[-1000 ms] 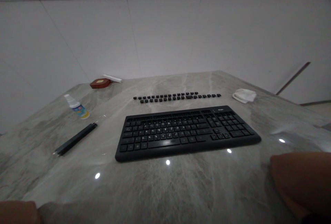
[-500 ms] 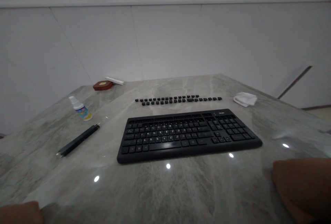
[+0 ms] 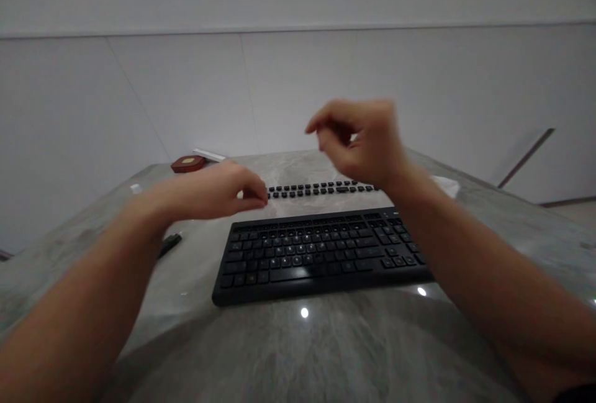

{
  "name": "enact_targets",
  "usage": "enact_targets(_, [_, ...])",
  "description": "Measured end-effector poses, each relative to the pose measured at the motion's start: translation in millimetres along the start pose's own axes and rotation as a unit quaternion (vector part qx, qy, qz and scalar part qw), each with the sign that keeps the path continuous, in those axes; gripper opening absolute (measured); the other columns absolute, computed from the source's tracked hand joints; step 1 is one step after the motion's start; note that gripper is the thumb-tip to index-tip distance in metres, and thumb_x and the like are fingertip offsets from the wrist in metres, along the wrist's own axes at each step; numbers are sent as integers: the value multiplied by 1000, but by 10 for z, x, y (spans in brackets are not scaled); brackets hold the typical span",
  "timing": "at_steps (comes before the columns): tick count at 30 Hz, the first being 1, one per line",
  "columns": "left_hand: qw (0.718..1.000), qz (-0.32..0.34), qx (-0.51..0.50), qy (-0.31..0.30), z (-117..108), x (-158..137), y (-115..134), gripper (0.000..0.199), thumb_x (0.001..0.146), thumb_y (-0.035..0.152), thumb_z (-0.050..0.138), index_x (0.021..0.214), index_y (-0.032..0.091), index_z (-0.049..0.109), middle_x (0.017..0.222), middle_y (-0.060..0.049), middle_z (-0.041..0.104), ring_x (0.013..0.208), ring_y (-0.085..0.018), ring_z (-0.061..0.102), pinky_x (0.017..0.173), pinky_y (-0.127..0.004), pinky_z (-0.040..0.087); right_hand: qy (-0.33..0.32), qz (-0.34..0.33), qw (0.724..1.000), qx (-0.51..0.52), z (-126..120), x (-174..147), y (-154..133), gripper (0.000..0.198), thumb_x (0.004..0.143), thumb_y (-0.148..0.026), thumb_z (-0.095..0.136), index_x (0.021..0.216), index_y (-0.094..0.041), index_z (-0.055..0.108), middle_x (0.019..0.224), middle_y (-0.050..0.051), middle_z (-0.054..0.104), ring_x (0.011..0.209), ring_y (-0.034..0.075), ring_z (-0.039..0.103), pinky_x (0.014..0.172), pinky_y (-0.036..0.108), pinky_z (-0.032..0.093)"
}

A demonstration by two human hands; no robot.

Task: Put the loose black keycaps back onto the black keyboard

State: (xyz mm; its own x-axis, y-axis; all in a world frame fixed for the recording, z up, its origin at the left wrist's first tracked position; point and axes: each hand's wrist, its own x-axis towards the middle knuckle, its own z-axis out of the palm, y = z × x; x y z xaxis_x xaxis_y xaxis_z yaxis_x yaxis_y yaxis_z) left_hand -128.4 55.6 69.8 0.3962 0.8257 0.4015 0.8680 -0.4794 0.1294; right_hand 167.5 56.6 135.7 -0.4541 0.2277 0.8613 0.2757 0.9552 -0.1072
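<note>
My left hand reaches in over the table with thumb and fingers drawn together. Its fingertips are at the left end of two rows of loose black keycaps, and whether it pinches one is hidden. Higher up, my right hand hovers above the rows, blurred, with fingers loosely curled, a gap beside the thumb and nothing visible in it. In front of both hands lies a black keyboard, whose upper rows look bare of caps. My right forearm covers its right end.
A red-brown box and a white stick lie at the back left of the marble table. My left arm mostly hides a spray bottle and a dark bar. A white cloth shows behind my right arm.
Both hands have come up from the near edge and reached forward, the left to the keycap rows and the right above them. The view has tilted up slightly.
</note>
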Motion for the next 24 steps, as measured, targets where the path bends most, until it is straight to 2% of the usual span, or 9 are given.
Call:
enact_targets(2, [999, 18, 25, -25, 126, 92, -41, 11, 83, 24, 61, 87, 20, 70, 80, -1, 66, 76, -16, 61, 78, -28, 47, -75, -13, 996, -40, 297, -107, 189, 18, 79, -11, 50, 82, -12, 67, 61, -1, 58, 56, 8, 49, 58, 23, 37])
enact_targets(4, [999, 0, 44, -2, 319, 118, -126, 16, 84, 18, 56, 93, 17, 69, 87, -5, 66, 77, -16, 60, 78, -29, 46, -137, -2, 988, -75, 614, -285, 397, 20, 77, -12, 50, 82, -13, 69, 63, 1, 62, 55, 9, 50, 58, 24, 36])
enact_targets(8, [999, -35, -16, 13, 652, -22, -330, 23, 87, 25, 53, 105, 17, 65, 92, -5, 63, 73, -14, 58, 75, -28, 48, -197, 13, 973, -119, 1037, -655, 625, 23, 79, -15, 48, 84, -15, 70, 72, 5, 69, 60, 13, 55, 59, 26, 36])
enact_targets(13, [999, -8, -45, 0, 820, -126, -414, 23, 88, 29, 53, 102, 20, 69, 97, -5, 60, 82, -16, 59, 81, -30, 48, -194, 51, 975, -99, 1134, -781, 542, 24, 80, -17, 48, 88, -16, 71, 77, 6, 71, 61, 13, 57, 61, 26, 38])
enact_targets(17, [998, 22, -52, -11, 919, -97, -423, 21, 89, 28, 52, 92, 20, 71, 95, -5, 61, 88, -18, 60, 86, -32, 48, -198, 48, 975, -89, 1156, -765, 475, 24, 79, -16, 49, 87, -16, 71, 75, 6, 71, 60, 13, 57, 62, 26, 38])
enact_targets(21, [999, 21, -47, 19, 951, -103, -428, 17, 88, 26, 54, 87, 18, 69, 91, -5, 60, 79, -16, 59, 79, -30, 49, -192, 48, 977, -77, 1190, -775, 474, 25, 79, -16, 49, 88, -16, 72, 75, 5, 71, 61, 13, 58, 63, 25, 39])
enact_targets(24, [999, -3, -38, 37, 939, -117, -408, 17, 86, 22, 54, 98, 17, 65, 92, -4, 57, 69, -12, 55, 75, -28, 49, -188, 52, 978, -74, 1201, -780, 476, 25, 78, -16, 49, 87, -16, 72, 75, 6, 72, 62, 13, 58, 63, 25, 39])
